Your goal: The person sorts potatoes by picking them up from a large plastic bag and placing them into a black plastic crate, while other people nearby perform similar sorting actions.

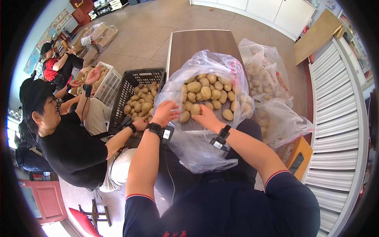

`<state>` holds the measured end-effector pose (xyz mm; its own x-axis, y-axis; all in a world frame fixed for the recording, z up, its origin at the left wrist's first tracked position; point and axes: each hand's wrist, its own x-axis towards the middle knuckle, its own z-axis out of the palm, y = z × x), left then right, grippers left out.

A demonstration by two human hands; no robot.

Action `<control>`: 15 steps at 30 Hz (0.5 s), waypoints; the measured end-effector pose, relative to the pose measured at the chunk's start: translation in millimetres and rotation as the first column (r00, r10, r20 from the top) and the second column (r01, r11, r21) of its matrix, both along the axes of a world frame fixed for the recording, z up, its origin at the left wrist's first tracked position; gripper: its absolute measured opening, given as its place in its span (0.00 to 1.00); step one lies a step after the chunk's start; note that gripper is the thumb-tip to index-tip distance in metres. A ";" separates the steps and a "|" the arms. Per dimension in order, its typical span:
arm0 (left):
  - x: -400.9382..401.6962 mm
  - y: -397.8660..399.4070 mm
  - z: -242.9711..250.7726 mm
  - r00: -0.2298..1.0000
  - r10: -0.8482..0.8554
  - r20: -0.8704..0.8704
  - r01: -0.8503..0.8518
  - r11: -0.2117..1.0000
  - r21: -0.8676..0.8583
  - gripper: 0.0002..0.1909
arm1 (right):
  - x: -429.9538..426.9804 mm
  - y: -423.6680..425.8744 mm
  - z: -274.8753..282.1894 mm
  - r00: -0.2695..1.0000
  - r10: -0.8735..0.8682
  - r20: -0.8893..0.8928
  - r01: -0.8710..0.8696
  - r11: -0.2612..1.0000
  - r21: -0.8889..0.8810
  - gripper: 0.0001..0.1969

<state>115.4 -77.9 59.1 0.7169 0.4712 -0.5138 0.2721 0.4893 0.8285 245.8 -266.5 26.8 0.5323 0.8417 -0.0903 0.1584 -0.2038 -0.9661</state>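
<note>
My right hand (208, 119) has its thumb and fingers on a potato (195, 109) at the near side of a heap. The heap of potatoes (205, 92) lies inside a large clear plastic bag (174, 81), whose mouth is spread wide on a brown table (201, 41). Over the bag's left edge is my left hand (165, 113), fingers apart and nothing in it. A single potato (227, 114) rests apart from the heap, to the right of my right hand. Both of my wrists carry black strapped devices with cables.
Left of the table, a black plastic crate (118, 102) holds potatoes, with a co-worker's hand (140, 123) at its near end. Farther left stands a white crate (108, 84) beside other seated people. Bags of potatoes (263, 80) lie on the right, near a white radiator (333, 133).
</note>
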 end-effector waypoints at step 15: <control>13.2 -19.2 12.2 0.974 -0.221 0.055 0.224 0.971 -0.077 0.15 | 0.4 12.2 11.2 0.963 -0.075 0.257 0.059 0.996 0.070 0.17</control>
